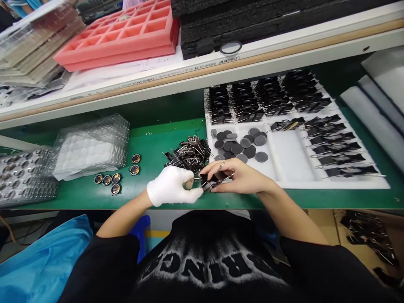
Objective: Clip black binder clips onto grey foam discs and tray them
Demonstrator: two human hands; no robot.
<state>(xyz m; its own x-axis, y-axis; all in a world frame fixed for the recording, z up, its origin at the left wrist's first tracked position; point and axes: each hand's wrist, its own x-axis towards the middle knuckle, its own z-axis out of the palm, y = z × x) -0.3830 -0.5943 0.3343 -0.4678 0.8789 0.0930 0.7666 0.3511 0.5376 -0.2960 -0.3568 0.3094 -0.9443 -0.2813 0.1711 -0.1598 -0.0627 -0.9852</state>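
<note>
While the bare right hand (238, 176) holds a black binder clip (206, 181) with silver handles, the white-gloved left hand (173, 186) meets it from the side.

With its fingers closed around the clip, the right hand also has a grey piece at its fingertips, too blurred to make out; the left hand's thumb and fingers are curled narrowly at the clip's near end, though whether they grip it I cannot tell. Just beyond both hands lies a pile of binder clips (189, 155); beyond the right hand, dark round discs (236, 148) lie in a white tray (288, 153), and left of the gloved hand sit small round pieces (115, 178) on the green tabletop (151, 143).
</note>
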